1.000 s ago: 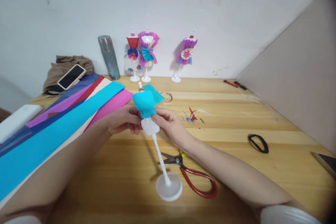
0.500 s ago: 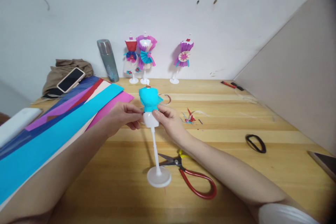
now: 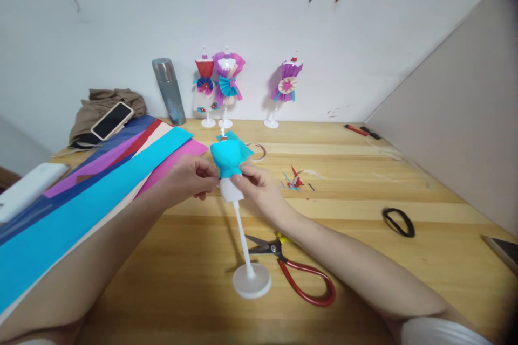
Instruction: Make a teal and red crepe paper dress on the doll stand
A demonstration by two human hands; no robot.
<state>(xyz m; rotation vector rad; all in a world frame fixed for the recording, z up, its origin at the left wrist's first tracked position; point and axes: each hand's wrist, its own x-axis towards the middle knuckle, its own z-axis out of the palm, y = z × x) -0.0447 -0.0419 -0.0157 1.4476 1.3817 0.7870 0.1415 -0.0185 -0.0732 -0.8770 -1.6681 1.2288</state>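
A small white mannequin (image 3: 232, 190) on a stand with a round base (image 3: 251, 281) tilts to the left in front of me. Bright blue paper (image 3: 227, 157) wraps its bust, with a loose flap behind on the right. My right hand (image 3: 259, 186) grips the mannequin's waist between thumb and fingers, at the paper's lower edge. On the other side my left hand (image 3: 196, 175) is closed in a pinch beside the waist; what lies between its fingertips is too small to make out.
Red-handled scissors (image 3: 307, 280) lie open right of the base. Coloured paper sheets (image 3: 93, 188), a phone (image 3: 112, 121) and a cloth are at left. A bottle (image 3: 169, 91) and three dressed mannequins (image 3: 227, 86) stand at the back. Scraps (image 3: 295, 179) and a black band (image 3: 399, 222) lie right.
The mannequin has tilted, its top leftward and its base shifted right and nearer. More of the blue flap shows behind it. My left fingers have curled in more.
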